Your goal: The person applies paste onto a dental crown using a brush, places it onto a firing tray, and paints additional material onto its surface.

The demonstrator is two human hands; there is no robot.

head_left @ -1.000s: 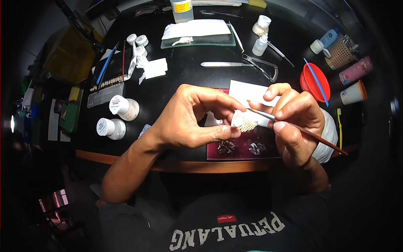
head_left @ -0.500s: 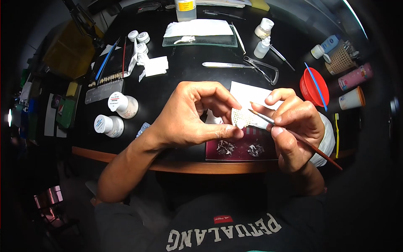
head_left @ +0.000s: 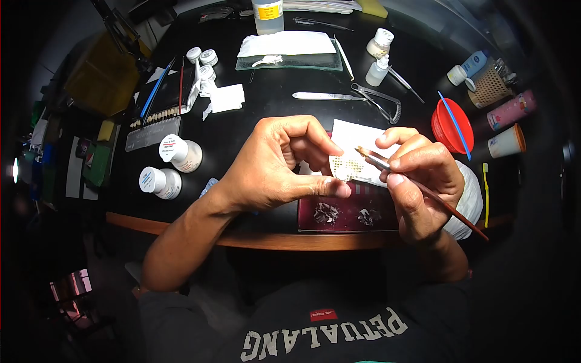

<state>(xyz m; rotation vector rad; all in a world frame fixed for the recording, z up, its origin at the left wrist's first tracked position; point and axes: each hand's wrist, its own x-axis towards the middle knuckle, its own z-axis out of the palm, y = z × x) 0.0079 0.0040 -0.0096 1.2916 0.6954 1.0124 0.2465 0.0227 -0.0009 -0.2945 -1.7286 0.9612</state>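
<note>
My left hand (head_left: 272, 160) pinches a small pale piece with a grid of holes (head_left: 348, 166) between thumb and fingers. In my right hand (head_left: 426, 175) is a thin brush (head_left: 445, 204) with a reddish-brown handle, held between thumb and fingers. Its bristles are just above the right side of the grid piece; whether they touch it I cannot tell. Beneath both hands lie a white sheet (head_left: 354, 130) and a dark red pad (head_left: 308, 222) with two small heaps of grey-white scraps.
Two white-capped jars (head_left: 181, 154) stand left of my left hand. Beyond the hands are a scalpel handle (head_left: 324, 95), a metal caliper (head_left: 393, 100) and a glass slab (head_left: 290, 62). To the right are a red bowl (head_left: 445, 130), a yellow toothbrush (head_left: 486, 193) and a cup (head_left: 507, 142).
The grid piece has turned within my left fingers, so its holes face the camera more. My right hand has changed the brush's angle slightly, its bristles staying near the piece.
</note>
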